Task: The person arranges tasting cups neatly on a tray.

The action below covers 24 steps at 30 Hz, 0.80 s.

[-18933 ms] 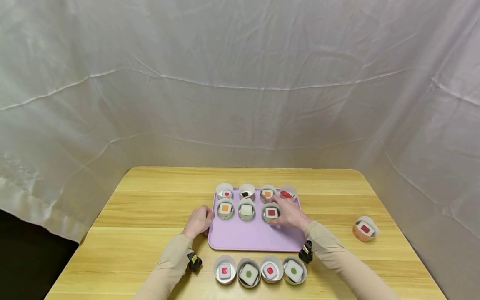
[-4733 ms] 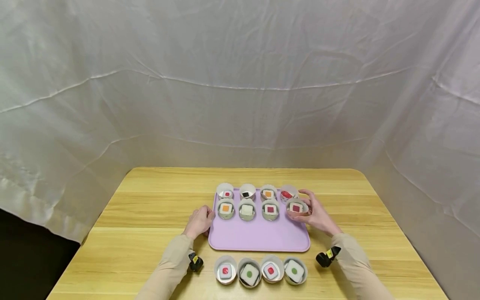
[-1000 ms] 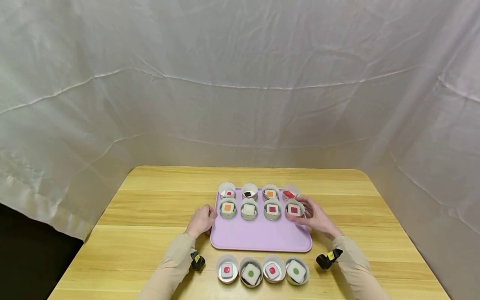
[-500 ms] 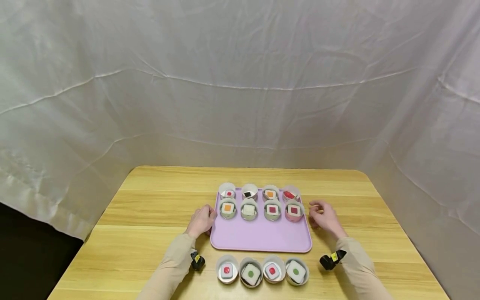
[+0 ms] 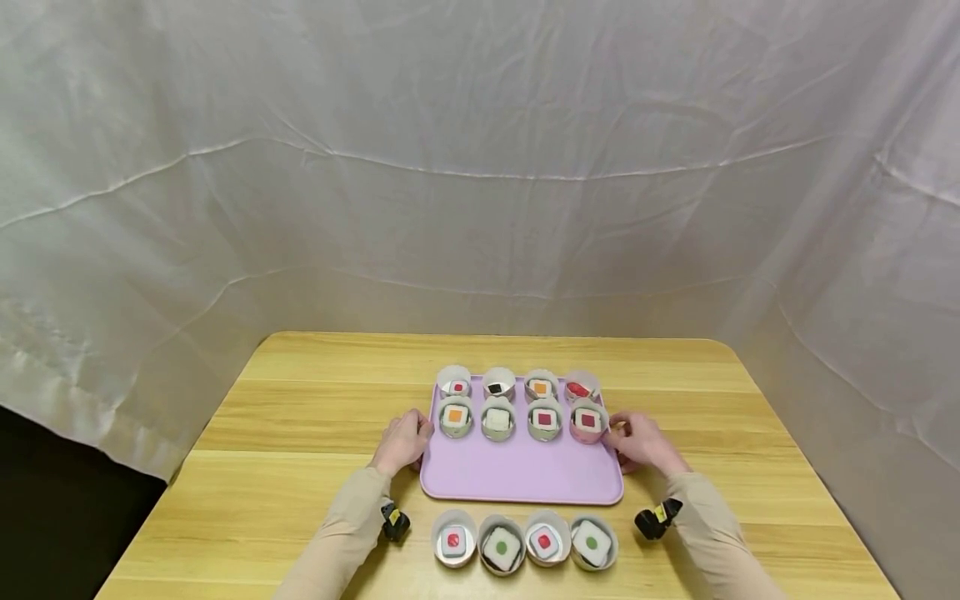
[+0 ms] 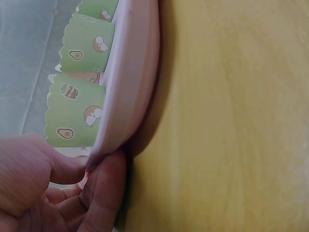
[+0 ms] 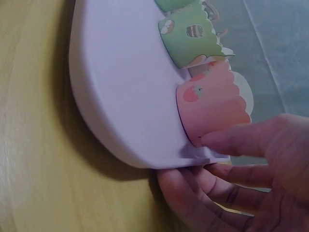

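Left grip (image 5: 402, 442) pinches the left edge of the purple tray (image 5: 522, 473), which lies on the bench (image 5: 300, 417). Right grip (image 5: 641, 442) curls round the opposite edge, fingers (image 7: 176, 191) beneath the rim and thumb (image 7: 236, 139) above; whether the thumb touches the pink cup (image 7: 212, 104) is unclear. On the tray stand 8 cups (image 5: 498, 421) in 2 rows of 4; 4 others (image 5: 453, 542) line the bench near its front edge.
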{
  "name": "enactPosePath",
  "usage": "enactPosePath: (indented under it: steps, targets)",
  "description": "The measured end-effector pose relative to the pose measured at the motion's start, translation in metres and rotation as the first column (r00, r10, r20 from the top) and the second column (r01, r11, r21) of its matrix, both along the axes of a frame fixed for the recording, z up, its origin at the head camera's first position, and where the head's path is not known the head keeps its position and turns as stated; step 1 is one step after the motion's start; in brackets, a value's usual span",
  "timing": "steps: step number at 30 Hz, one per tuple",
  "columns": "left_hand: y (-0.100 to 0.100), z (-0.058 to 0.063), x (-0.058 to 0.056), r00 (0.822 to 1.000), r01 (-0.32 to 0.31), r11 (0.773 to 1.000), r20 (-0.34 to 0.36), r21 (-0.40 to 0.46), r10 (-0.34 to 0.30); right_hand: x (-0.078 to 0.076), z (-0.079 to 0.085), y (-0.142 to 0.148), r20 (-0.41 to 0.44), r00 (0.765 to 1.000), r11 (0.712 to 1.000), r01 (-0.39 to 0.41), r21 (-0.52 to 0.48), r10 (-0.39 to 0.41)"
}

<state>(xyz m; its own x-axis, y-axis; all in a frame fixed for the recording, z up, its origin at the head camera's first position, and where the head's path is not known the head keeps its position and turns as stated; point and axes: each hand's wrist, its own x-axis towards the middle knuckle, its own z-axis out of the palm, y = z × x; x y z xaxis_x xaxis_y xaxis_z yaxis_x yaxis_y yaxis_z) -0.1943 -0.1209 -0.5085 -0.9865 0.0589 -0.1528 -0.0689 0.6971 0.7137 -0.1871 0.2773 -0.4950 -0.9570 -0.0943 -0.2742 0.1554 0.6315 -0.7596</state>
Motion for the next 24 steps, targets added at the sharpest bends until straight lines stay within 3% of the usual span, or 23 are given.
enactPosePath:
  steps: [12,24]
  targets:
    - [-0.0005,0.0011,0.0001,1.000,0.007,1.000,-0.001,-0.010,-0.007,0.0004,-0.0041,0.0003,-0.084,0.994,0.998,-0.070,0.009,0.070]
    - [0.0009,0.0018,0.0008,1.000,0.009,0.999,-0.012,-0.040,-0.010,0.0020,-0.0051,0.0044,-0.062,0.996,0.995,-0.072,-0.066,0.068]
